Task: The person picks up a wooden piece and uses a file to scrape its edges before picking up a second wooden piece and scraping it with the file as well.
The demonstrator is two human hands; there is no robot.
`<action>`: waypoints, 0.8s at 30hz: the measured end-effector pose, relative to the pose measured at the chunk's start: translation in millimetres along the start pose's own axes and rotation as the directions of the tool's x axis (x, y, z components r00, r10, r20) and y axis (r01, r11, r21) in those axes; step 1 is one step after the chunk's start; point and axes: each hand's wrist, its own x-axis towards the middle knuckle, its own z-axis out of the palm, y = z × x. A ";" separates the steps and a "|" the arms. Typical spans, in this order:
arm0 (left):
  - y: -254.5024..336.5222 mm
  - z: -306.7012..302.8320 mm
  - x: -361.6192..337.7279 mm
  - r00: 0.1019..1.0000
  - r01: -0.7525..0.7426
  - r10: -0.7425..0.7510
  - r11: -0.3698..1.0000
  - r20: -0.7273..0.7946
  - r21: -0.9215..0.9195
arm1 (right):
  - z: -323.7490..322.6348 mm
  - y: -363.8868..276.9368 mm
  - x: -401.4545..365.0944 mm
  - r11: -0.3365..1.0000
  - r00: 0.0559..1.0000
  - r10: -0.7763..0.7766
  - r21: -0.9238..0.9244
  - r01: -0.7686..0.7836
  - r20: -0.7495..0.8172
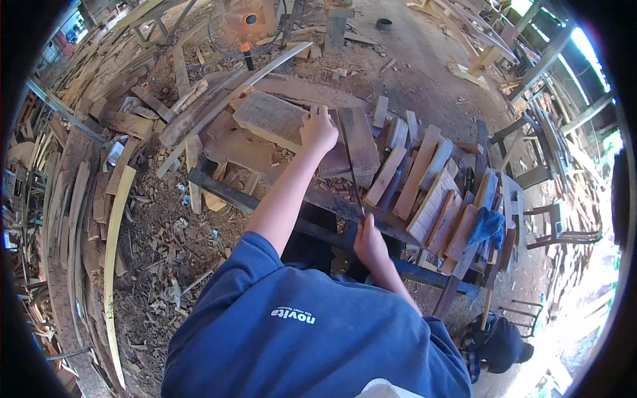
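My left hand (319,130) rests with curled fingers on the right end of a thick, rough wooden block (269,118), pressing on it at the workbench. From my right hand (370,241), closed near the bench's front edge, a long thin dark blade (350,156) runs away from me. It shows nearly edge-on, and its grip is hidden in my fist. The blade passes just right of my left hand, along a flat brown wood piece (361,142). Both pieces of wood lie on the worn bench top (222,136).
Several cut wood pieces (418,172) lie in a row on the bench's right, with a blue cloth (486,227) over some. A long strip (265,69) crosses the left end. Another person (497,345) is low at right. Scraps cover the ground.
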 end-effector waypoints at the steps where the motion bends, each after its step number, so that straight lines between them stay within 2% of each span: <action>1: -0.5 -0.2 -0.1 1.000 -0.009 0.009 1.000 -0.002 -0.011 | -8.4 -14.1 12.2 1.000 1.000 -0.001 0.001 0.001 0.000; 4: -3.2 4.4 1.5 1.000 -0.020 0.020 0.999 -0.021 -0.027 | -16.2 -42.3 32.2 0.999 1.000 -0.029 -0.014 0.029 -0.008; 6: -1.7 3.5 -0.6 0.999 -0.018 0.017 0.999 -0.034 -0.034 | -10.6 -45.9 35.3 0.999 1.000 0.028 -0.016 -0.028 -0.009; 11: 8.0 -3.9 -5.9 0.998 0.058 -0.057 0.998 -0.018 0.037 | 23.0 0.9 -29.1 0.997 0.999 0.023 0.077 -0.021 -0.023; 14: 4.8 0.1 -2.7 0.999 0.032 -0.032 0.998 0.000 0.052 | 33.8 36.3 -68.5 0.994 0.998 0.055 0.091 -0.057 0.021; 16: 2.2 4.2 0.2 1.000 0.020 -0.020 0.999 -0.007 0.048 | 24.3 32.8 -79.0 0.990 0.987 0.122 0.058 -0.129 0.101; 18: -0.5 8.1 1.1 1.000 0.008 -0.007 0.999 -0.011 0.044 | 15.5 27.1 -65.4 0.988 0.983 0.141 0.043 -0.147 0.115; 20: -2.8 8.2 3.2 1.000 -0.023 0.023 0.999 0.005 0.048 | 7.1 13.8 -36.9 0.997 0.998 0.061 0.054 -0.062 0.020; 22: -4.8 3.3 4.1 0.999 -0.034 0.032 0.998 0.039 0.050 | -19.8 -24.3 -0.6 0.999 0.998 0.046 -0.022 -0.046 0.039; 24: -3.7 4.0 2.5 0.996 -0.045 0.041 0.998 0.077 0.052 | -15.2 -33.3 34.5 1.000 0.999 -0.023 -0.003 0.022 -0.031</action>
